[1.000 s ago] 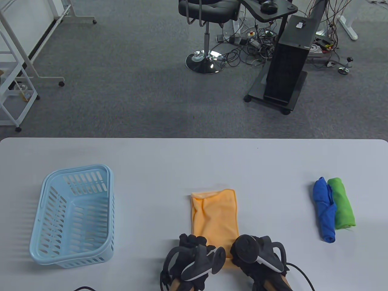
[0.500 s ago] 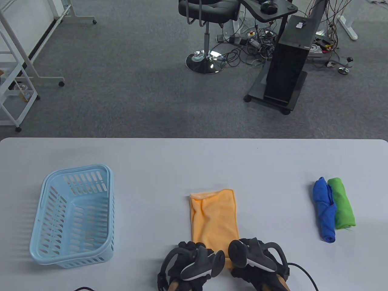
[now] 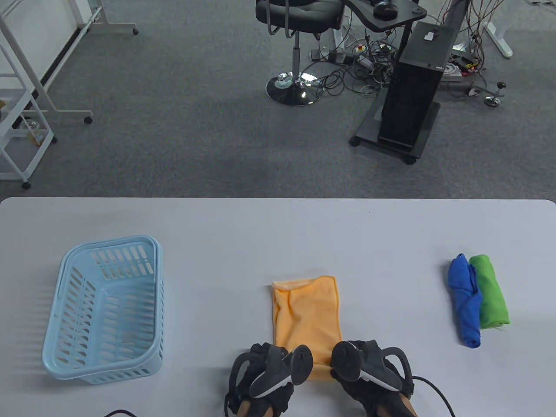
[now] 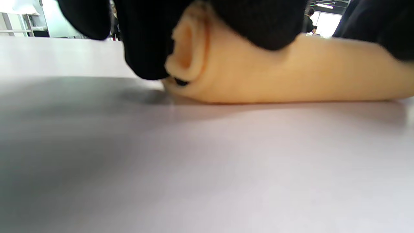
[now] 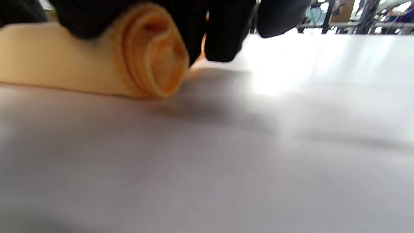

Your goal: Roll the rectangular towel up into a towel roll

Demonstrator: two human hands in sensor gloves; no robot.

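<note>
Desk (image 3: 278, 234) fills the lower half of the table view, pale and wide, and carries everything in play. Largest on it is the light blue basket (image 3: 104, 310) at lower left, unmoved over the last second. Next in size, the orange towel (image 3: 306, 315) lies at bottom centre, its long axis running up the frame; its far edge now sits a little lower in the picture than a second ago, so the flat stretch has shortened. That missing length has gone into the roll (image 4: 258, 77) at the near end: the left wrist view shows a low, thick cylinder lying on the desk, and the right wrist view shows its end (image 5: 155, 64) coiled in a few layers. At right, the blue roll (image 3: 464, 299) and green roll (image 3: 491, 291) lie side by side, touching, untouched by either hand.

Smallest, the two hands. The left hand (image 3: 265, 373) and right hand (image 3: 369, 369) have closed in on each other at the bottom edge, each grip curled over the roll, gloved fingers (image 4: 148, 38) draped over its top. Judging from this, rolling is under way but early: most of the towel is still flat, and even pressure from both sides looks needed to keep the coil straight.
</note>
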